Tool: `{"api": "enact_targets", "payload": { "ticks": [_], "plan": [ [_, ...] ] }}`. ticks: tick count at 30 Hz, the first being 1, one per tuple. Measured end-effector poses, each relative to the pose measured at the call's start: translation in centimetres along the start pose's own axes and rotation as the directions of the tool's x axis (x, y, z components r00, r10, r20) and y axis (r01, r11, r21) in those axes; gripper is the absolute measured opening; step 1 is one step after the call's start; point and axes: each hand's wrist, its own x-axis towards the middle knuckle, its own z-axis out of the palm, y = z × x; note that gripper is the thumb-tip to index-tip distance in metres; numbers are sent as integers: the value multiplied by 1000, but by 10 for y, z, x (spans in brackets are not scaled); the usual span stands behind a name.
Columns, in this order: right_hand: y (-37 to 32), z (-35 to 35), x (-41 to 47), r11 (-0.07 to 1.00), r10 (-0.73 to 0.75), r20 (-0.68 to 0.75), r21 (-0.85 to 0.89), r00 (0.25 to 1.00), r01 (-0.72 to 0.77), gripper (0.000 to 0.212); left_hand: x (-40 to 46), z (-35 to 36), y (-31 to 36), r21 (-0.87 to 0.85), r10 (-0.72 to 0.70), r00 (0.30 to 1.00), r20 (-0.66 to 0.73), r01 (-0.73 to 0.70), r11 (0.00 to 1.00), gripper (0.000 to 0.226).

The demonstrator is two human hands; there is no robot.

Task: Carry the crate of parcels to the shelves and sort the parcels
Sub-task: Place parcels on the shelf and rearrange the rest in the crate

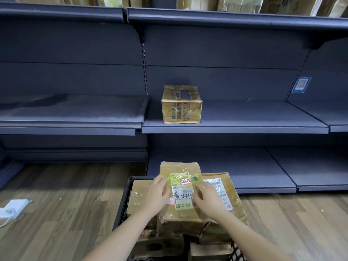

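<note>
A black crate [123,202] stands on the floor in front of the shelves, piled with several brown cardboard parcels. On top lies a taped parcel with a green-and-white label [181,215]. My left hand [157,194] rests on its left side and my right hand [209,198] on its right side, fingers spread over the label. Whether the parcel is lifted off the pile I cannot tell. One taped cardboard box [181,104] sits alone on the middle shelf [244,127], straight ahead.
Dark blue shelving fills the view; the low shelf [244,172] lies just behind the crate. Boxes line the top shelf [235,4]. A white device with a cable [13,209] lies on the wooden floor at the left.
</note>
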Motion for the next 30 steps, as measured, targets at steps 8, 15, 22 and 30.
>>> {"api": "enact_targets", "payload": {
  "ticks": [8, 15, 22, 30],
  "plan": [
    [-33, -88, 73, 902, 160, -229, 430, 960, -47, 55, 72, -84, 42, -107, -22, 976, -215, -1, 994, 50],
    [-54, -131, 129, 889, 168, -330, 458, 929, 2, 58, 134, -111, 66, -202, -41, 971, -234, -7, 979, 56],
    [-52, -144, 177, 856, 180, -283, 516, 942, -9, 66, 183, -110, 72, -251, -94, 972, -214, 38, 967, 64],
    [-52, -141, 213, 812, 116, -221, 582, 968, 36, 70, 214, -109, 73, -257, -83, 980, -180, 35, 966, 69]
  ]
}}
